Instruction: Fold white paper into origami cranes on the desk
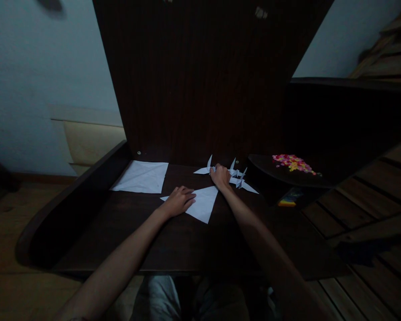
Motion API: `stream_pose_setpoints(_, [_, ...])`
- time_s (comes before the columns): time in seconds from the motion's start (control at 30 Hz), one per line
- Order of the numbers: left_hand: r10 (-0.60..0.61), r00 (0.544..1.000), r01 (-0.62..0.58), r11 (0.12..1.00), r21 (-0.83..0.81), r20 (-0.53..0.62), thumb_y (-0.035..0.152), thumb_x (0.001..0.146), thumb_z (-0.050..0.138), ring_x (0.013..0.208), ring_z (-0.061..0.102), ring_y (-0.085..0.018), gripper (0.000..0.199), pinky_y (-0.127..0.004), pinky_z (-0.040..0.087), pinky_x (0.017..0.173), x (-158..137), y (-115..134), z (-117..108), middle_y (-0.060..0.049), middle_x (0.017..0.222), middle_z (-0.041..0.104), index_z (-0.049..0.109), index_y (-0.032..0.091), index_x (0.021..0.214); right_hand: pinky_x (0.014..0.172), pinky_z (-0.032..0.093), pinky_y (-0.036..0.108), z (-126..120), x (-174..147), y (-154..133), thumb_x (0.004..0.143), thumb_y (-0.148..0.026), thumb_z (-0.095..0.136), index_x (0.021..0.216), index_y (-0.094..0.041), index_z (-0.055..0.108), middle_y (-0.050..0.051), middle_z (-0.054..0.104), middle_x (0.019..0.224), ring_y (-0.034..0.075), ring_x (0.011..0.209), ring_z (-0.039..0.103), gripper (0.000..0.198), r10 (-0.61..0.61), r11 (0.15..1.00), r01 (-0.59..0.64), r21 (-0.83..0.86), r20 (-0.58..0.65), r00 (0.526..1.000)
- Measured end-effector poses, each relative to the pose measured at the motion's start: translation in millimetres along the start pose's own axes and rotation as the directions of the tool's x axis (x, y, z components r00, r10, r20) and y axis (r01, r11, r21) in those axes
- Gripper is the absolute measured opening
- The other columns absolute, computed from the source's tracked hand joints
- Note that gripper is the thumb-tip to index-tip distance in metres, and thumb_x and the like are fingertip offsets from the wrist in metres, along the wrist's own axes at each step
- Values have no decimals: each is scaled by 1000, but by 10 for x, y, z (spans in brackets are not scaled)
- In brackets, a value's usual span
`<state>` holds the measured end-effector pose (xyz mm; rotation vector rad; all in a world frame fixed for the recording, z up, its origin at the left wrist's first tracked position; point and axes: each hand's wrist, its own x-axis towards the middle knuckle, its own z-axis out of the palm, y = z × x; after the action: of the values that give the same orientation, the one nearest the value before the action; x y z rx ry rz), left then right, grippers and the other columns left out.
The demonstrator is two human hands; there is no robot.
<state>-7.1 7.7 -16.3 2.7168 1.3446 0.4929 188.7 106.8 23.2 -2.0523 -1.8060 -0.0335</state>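
My left hand (178, 201) lies flat, fingers stretched, on a pointed piece of white paper (204, 204) on the dark desk. Part of the paper's left side is hidden under it. Farther back, my right hand (221, 175) has its fingers curled, just beyond the paper's upper right corner and among white folded paper cranes. What its fingers hold, if anything, is hidden. One paper crane (203, 170) shows left of this hand. Others, including a crane (241, 183) with a raised point, sit close on its right, partly overlapping.
White paper sheets (143, 177) lie at the desk's back left. A raised side shelf (263, 166) on the right carries a heap of small pink, red and yellow pieces (294, 163). A tall dark panel (200, 80) rises behind, and a low side wall (76, 200) bounds the left.
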Motion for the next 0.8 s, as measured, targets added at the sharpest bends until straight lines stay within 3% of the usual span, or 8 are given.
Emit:
stream_pose_setpoints(0.27, [3,1000,-2,1000,6,-9,37,95,39,114,49,-26,36,-46,38,94,5,-4,18,-9,129,58,62,22,118,75,45,30,-17,-20,-56,93,-31,40,99,-15,66,16,68,102,25,92,65,31,-83,996,81,-47,-43,996])
stream_pose_setpoints(0.6, [1,1000,-1,1000,11,-5,36,95,39,113,49,-27,36,-47,37,95,1,-5,15,-8,130,58,62,21,118,73,42,27,-37,-93,-43,95,-28,37,97,-14,65,14,68,99,22,89,65,31,-96,995,97,-5,-128,987])
stream_pose_setpoints(0.8, [9,1000,-9,1000,2,-20,37,95,39,113,50,-26,36,-47,37,95,2,-22,33,-9,129,58,62,22,118,71,42,27,35,-127,28,93,-29,40,94,-14,67,13,70,94,21,85,65,31,-47,999,47,-5,-132,990])
